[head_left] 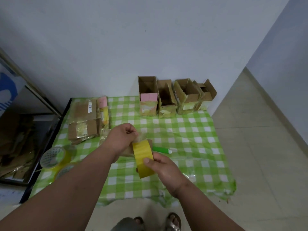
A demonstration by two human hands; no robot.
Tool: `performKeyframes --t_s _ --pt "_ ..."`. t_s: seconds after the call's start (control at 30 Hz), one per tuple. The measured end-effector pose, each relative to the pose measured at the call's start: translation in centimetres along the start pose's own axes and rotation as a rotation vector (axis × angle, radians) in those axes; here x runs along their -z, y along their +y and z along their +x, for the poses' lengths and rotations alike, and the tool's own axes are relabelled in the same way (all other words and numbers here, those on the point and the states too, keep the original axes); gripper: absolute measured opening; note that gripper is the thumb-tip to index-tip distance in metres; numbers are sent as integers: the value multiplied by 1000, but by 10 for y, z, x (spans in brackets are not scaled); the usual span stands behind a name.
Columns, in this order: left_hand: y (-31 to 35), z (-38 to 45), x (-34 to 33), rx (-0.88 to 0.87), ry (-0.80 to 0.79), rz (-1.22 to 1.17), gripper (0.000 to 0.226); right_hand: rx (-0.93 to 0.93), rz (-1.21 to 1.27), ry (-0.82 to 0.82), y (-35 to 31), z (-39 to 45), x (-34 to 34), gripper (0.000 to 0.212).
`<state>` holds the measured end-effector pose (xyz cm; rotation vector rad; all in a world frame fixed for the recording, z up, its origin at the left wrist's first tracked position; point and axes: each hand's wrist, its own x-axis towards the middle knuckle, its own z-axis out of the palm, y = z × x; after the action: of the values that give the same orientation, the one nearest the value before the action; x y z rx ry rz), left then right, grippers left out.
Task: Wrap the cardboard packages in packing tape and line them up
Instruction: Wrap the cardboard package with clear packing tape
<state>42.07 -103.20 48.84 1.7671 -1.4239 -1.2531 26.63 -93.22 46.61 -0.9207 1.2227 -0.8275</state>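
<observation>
My right hand (164,170) grips a yellow roll of packing tape (143,160) above the middle of the table, thumb on its outer face. My left hand (122,138) pinches the pulled-out clear tape end over a small cardboard package (150,142) that is mostly hidden behind the roll and hand. Several open-topped cardboard boxes (167,99) wrapped in tape stand in a row at the back by the wall; the leftmost (148,100) holds pink pieces. A pile of flattened cardboard packages (84,120) lies at the back left.
The table wears a green-and-white checked cloth (188,135). Two spare tape rolls (55,158) lie at the front left. A green-handled cutter (161,149) lies right of my hands. A dark tray of scraps (18,145) sits left of the table. My feet (173,222) show below.
</observation>
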Motion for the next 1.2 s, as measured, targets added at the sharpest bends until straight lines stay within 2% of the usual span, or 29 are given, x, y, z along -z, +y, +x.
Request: performKeyframes --t_s 0.1,0.3,0.4,0.5,0.7,0.87,1.2 --pt "8 6 2 -25 24 -45 19 30 -77 40 3 -2 1 24" --pt "12 17 -3 -68 -78 20 20 74 -10 188 13 -9 -10 27" --pt "9 30 1 -68 -66 0 23 37 -83 347 24 -9 -20 40" --pt "13 48 4 -104 -115 44 22 19 -81 482 44 -13 -31 42" --pt "7 68 9 -141 -178 113 22 -1 -64 373 58 -9 -44 43" --pt "-11 75 5 -163 -204 173 26 -31 -173 456 70 -3 -51 41" --pt "-23 92 3 -192 -219 242 25 -45 -173 528 72 12 -63 47"
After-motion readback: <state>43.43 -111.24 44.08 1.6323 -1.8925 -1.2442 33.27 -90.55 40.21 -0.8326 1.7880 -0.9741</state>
